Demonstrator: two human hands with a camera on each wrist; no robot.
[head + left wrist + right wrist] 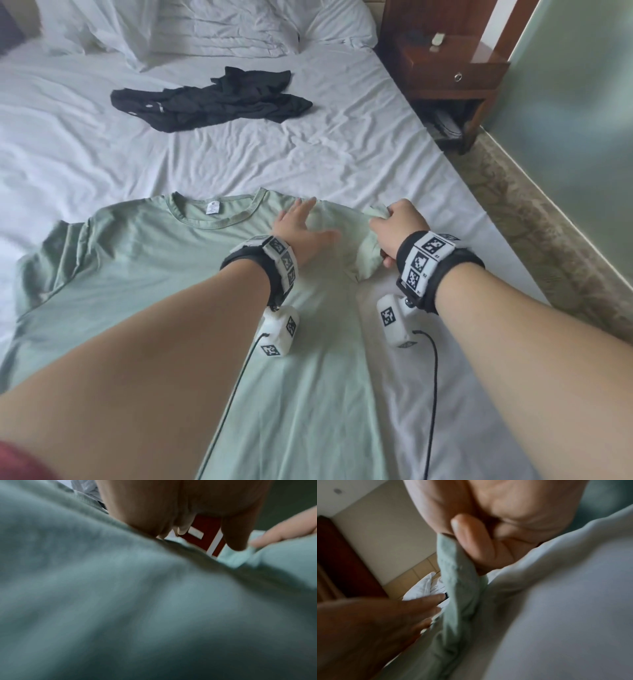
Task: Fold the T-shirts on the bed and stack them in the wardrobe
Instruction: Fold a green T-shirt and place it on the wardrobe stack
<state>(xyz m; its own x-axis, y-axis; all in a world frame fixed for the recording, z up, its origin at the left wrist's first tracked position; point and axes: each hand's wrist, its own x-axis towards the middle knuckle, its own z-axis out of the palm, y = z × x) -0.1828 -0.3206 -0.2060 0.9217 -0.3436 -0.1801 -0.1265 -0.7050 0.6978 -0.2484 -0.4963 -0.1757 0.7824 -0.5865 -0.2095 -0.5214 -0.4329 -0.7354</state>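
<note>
Head view: left hand (301, 226) lying spread flat on green T-shirt (154, 274), right hand (399, 222) pinching its sleeve (368, 253); black T-shirt (212, 99) lying crumpled farther up bed (308, 147).

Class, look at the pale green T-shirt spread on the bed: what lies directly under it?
The wrinkled white bed sheet shows around the pale green T-shirt, so it evidently runs underneath; anything else beneath is covered by the cloth.

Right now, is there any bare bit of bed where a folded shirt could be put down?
Yes: bare sheet lies between the black shirt and the green shirt, and along the bed's right edge. It is crowded at the green shirt's sleeve, where the left hand presses and the right hand grips.
</note>
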